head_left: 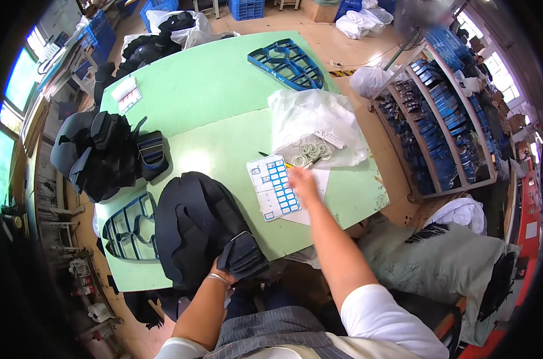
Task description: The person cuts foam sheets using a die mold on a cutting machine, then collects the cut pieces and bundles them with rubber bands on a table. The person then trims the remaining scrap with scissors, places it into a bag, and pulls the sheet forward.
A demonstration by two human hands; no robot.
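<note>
My left hand (224, 273) is closed around a small stack of dark fabric pieces (242, 254) at the table's near edge. Beside it lies a large pile of black cut fabric panels (193, 221). My right hand (302, 183), blurred, is at the right edge of a white card with a blue-outlined grid (274, 186); whether its fingers grip anything is unclear. A yellow and black pen (289, 166) shows partly between the card and the hand. Just beyond, pale rings (310, 149) lie on a clear plastic bag (319, 116).
Blue cutting dies, one at the far edge (286, 63) and another at the left (131, 230), rest on the green table (211, 131). Black fabric parts (104, 155) are heaped at the left edge. A rack of blue dies (439, 119) stands to the right.
</note>
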